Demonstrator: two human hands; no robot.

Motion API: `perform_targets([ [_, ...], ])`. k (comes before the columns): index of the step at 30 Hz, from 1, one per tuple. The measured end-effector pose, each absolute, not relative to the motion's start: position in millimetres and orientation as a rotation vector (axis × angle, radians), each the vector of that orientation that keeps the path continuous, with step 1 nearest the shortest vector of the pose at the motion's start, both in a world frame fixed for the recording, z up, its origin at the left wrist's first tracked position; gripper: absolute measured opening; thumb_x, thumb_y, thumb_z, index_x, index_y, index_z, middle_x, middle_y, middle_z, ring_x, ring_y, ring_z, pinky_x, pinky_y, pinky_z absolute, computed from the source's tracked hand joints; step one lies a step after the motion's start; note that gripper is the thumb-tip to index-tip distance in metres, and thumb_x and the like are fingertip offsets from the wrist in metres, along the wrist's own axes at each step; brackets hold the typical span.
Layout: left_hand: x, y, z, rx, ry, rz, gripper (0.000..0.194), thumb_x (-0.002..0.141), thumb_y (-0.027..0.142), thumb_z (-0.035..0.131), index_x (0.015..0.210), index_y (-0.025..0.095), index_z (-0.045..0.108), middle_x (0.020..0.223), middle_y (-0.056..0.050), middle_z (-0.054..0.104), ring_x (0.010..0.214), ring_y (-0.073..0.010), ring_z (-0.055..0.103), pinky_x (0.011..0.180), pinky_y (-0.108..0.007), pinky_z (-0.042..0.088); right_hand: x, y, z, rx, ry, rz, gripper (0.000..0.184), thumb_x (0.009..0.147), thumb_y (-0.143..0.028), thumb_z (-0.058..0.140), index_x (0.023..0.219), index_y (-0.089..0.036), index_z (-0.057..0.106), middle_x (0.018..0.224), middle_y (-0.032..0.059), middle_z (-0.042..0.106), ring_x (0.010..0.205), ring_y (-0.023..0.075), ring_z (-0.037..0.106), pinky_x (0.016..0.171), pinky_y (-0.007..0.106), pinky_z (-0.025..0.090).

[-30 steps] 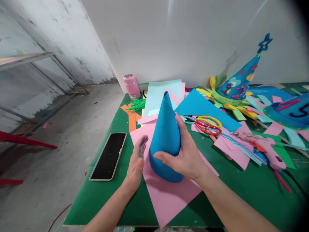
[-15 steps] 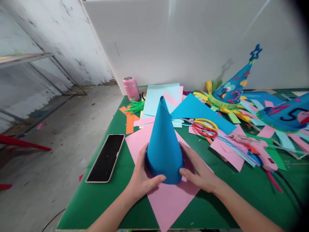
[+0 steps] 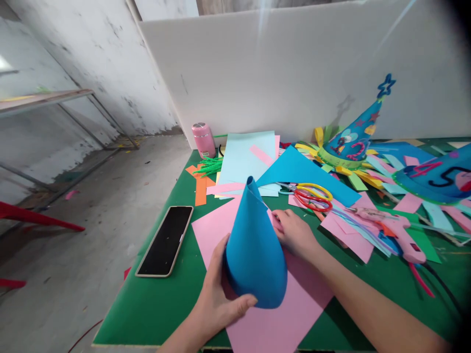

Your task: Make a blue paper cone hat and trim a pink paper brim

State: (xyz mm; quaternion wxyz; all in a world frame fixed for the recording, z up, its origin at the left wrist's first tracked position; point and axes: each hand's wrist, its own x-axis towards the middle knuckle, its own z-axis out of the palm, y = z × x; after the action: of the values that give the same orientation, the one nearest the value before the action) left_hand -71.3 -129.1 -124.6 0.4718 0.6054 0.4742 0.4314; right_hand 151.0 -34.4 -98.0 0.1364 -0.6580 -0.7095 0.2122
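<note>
A rolled blue paper cone [image 3: 255, 255] stands over a pink paper sheet [image 3: 272, 328], its pointed top slightly open and one overlapping edge showing at the upper right. My left hand [image 3: 221, 294] grips the cone's lower left side, thumb across the front near the bottom rim and fingers behind. At its far right side is my right hand [image 3: 294, 233], fingers curled in against the paper; the fingertips are partly hidden behind the cone. Scissors with red and yellow handles [image 3: 312, 196] lie beyond my right hand, on a blue paper piece [image 3: 305, 171].
A black-screened phone [image 3: 165, 240] lies at left on the green table [image 3: 125, 314]. Behind are a pink bottle [image 3: 203, 140], green pipe cleaners [image 3: 208, 166] and light-blue sheets [image 3: 248, 157]. Rightward are a pink glue gun [image 3: 397, 228], paper strips and decorated cone hats [image 3: 353, 137].
My right hand has moved from the cone's lower right up to its far right side, fingers now curled. The cone has tilted and shifted slightly toward me. My left hand keeps its grip.
</note>
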Motion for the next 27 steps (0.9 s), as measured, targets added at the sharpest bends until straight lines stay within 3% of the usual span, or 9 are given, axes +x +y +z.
perform_targets([
  [5, -78.5, -131.1, -135.8, 1.522, 1.131, 1.057, 0.103, 0.061, 0.055, 0.077, 0.144, 0.027, 0.022, 0.142, -0.016, 0.039, 0.128, -0.0413, 0.042, 0.104, -0.056, 0.038, 144.3, -34.6, -94.8, -1.884, -2.109, 0.688, 0.024, 0.090, -0.036, 0.056, 0.098, -0.015, 0.061, 0.091, 0.0027, 0.064, 0.079, 0.0150, 0.062, 0.072, 0.034, 0.052],
  [11, -79.9, -112.0, -133.7, 1.569, 1.093, 1.081, 0.101, 0.062, 0.054, 0.076, 0.144, 0.027, 0.023, 0.140, -0.015, 0.042, 0.130, -0.0389, 0.041, 0.107, -0.054, 0.037, 151.0, -24.2, -98.1, -1.735, -2.059, 0.667, 0.022, 0.091, -0.035, 0.056, 0.095, -0.014, 0.061, 0.088, 0.0016, 0.064, 0.078, 0.0141, 0.062, 0.071, 0.033, 0.052],
  [17, -74.5, -46.6, -110.2, 1.691, 1.027, 1.016, 0.102, 0.059, 0.059, 0.076, 0.141, 0.019, 0.029, 0.139, -0.017, 0.043, 0.131, -0.0393, 0.039, 0.108, -0.052, 0.035, 158.9, 7.9, -106.4, -1.707, -1.816, 0.545, 0.025, 0.090, -0.038, 0.056, 0.099, -0.015, 0.060, 0.091, 0.0027, 0.063, 0.078, 0.0149, 0.060, 0.072, 0.035, 0.051],
  [22, -79.3, -18.1, -109.3, 1.727, 0.994, 0.922, 0.102, 0.059, 0.059, 0.076, 0.141, 0.017, 0.032, 0.142, -0.017, 0.042, 0.131, -0.0378, 0.040, 0.111, -0.051, 0.032, 172.7, -11.9, -94.1, -1.519, -1.616, 0.454, 0.047, 0.090, -0.047, 0.046, 0.126, -0.017, 0.044, 0.120, 0.0151, 0.055, 0.103, 0.0246, 0.055, 0.086, 0.042, 0.047],
  [24, -82.9, -19.9, -112.5, 1.715, 0.998, 0.934, 0.105, 0.060, 0.065, 0.071, 0.144, 0.017, 0.028, 0.147, -0.017, 0.036, 0.136, -0.0376, 0.034, 0.114, -0.050, 0.029, 177.2, -26.7, -88.1, -1.394, -1.655, 0.519, 0.055, 0.089, -0.052, 0.046, 0.135, -0.023, 0.037, 0.130, 0.0125, 0.052, 0.115, 0.0245, 0.053, 0.093, 0.041, 0.045],
  [27, -85.2, -32.1, -114.3, 1.726, 1.062, 0.968, 0.116, 0.057, 0.067, 0.071, 0.147, 0.018, 0.017, 0.154, -0.018, 0.022, 0.142, -0.0378, 0.022, 0.117, -0.052, 0.020, 179.3, -40.4, -86.7, -1.238, -1.812, 0.724, 0.087, 0.075, -0.059, 0.064, 0.146, -0.032, 0.022, 0.148, 0.0079, 0.038, 0.133, 0.0270, 0.040, 0.105, 0.044, 0.038],
])
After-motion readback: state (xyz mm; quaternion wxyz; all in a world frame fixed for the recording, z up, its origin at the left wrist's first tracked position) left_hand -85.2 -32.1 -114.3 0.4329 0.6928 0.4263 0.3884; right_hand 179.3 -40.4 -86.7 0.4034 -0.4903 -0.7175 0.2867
